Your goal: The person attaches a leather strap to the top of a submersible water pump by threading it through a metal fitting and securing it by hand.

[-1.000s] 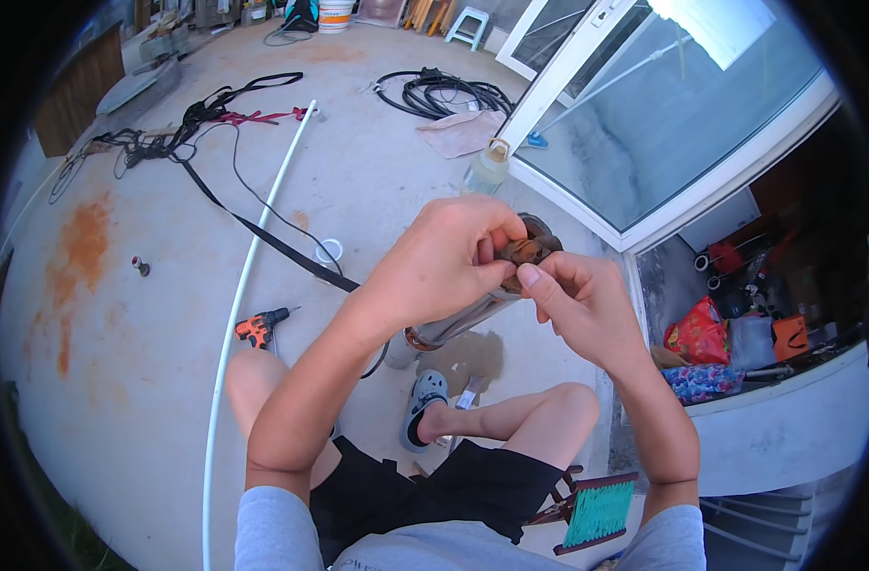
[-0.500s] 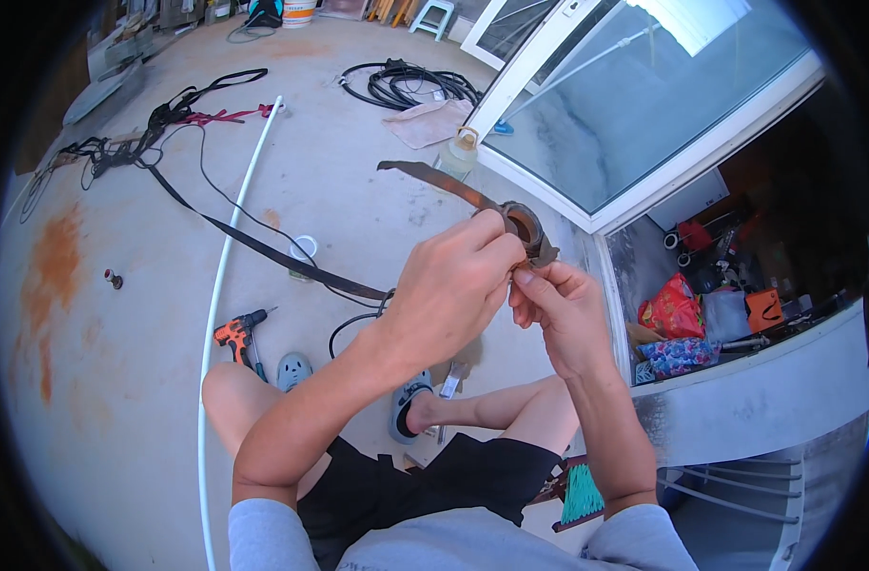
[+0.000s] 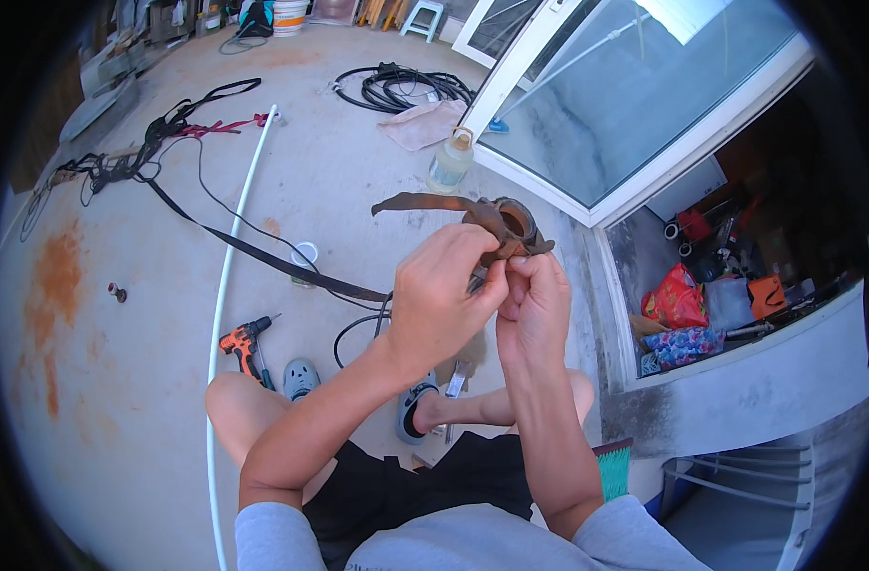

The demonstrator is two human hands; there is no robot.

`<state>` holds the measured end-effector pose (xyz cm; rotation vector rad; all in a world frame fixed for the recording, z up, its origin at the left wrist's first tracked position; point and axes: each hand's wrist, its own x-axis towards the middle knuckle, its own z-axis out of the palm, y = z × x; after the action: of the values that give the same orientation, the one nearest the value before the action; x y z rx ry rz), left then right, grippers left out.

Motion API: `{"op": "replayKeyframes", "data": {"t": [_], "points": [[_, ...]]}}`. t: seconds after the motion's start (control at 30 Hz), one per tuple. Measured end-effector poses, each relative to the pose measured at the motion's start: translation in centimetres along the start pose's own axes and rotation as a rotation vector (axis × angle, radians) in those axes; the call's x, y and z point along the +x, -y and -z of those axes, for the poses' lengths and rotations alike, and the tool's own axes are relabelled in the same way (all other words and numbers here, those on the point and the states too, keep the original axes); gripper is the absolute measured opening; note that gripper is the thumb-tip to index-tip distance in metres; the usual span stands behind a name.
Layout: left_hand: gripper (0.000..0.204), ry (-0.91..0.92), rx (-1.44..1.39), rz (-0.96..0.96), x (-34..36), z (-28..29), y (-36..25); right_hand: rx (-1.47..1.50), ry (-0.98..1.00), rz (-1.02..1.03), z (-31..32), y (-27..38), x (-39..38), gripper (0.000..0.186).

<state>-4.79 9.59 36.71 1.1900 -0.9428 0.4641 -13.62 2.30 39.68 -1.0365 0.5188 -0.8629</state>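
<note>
In front of me is a round, hollow pipe-like end (image 3: 518,221) with a rusty brown inside. A dark brown, rubber-looking strip (image 3: 420,202) is wrapped around it, and its loose tail sticks out to the left. My left hand (image 3: 446,285) is closed, pinching the strip at the ring's lower left side. Just to the right, my right hand (image 3: 535,300) pinches the strip's edge below the opening, thumb and fingers together. The two hands' fingertips nearly meet there. Whatever lies behind the fingers is hidden.
An orange-black cordless drill (image 3: 246,340) lies by my left foot, near a long white pipe (image 3: 227,276). A black strap (image 3: 263,255) crosses the floor. Beyond stand a plastic jug (image 3: 449,167) and a coiled black hose (image 3: 396,88). A glass door (image 3: 634,105) stands at right.
Both hands and the wrapped ring have shifted slightly left and down. The strip's loose tail now lies more level, and my right hand has come in closer to the left.
</note>
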Motion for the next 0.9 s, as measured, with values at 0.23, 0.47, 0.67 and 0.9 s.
{"op": "replayKeyframes", "data": {"t": [0.23,0.47,0.67,0.9], "points": [[0.024,0.077,0.046,-0.006,-0.5,0.1,0.9,-0.227,-0.011,0.2,0.5,-0.6,0.5,0.01],[0.028,0.088,0.03,-0.214,0.7,0.0,1.7,-0.196,0.032,0.057,0.6,0.3,-1.0,0.01],[0.024,0.169,0.102,-0.216,0.2,0.7,0.6,-0.045,0.091,-0.115,1.2,1.3,-1.0,0.009],[0.025,0.127,0.202,-0.383,-0.9,0.5,1.7,-0.037,0.136,-0.207,1.3,1.9,-1.1,0.006]]}}
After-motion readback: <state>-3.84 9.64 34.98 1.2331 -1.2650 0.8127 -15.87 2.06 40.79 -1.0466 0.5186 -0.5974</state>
